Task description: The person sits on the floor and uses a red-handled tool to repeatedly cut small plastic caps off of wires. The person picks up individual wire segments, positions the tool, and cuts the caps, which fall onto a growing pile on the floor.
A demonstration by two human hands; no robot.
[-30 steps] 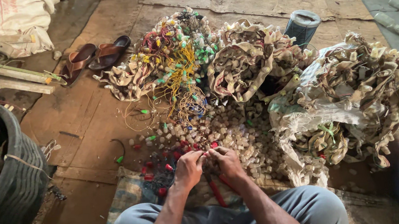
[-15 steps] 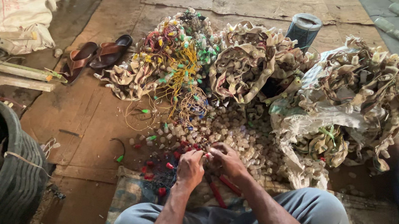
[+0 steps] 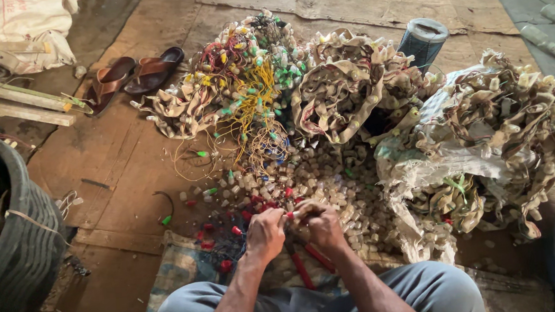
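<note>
Hands meet just in front of the heap of small pale plugs (image 3: pixel 336 184): left hand (image 3: pixel 265 234) and right hand (image 3: pixel 322 226) both closed on red-handled cutters (image 3: pixel 301 268), seemingly snipping a red-tipped piece (image 3: pixel 291 214), so a steady squeeze comes next.

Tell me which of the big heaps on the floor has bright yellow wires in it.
The heap at the far left, next to the brown sandals. It shows yellow, green and red wires; the middle heap and the right heap look plain beige.
</note>
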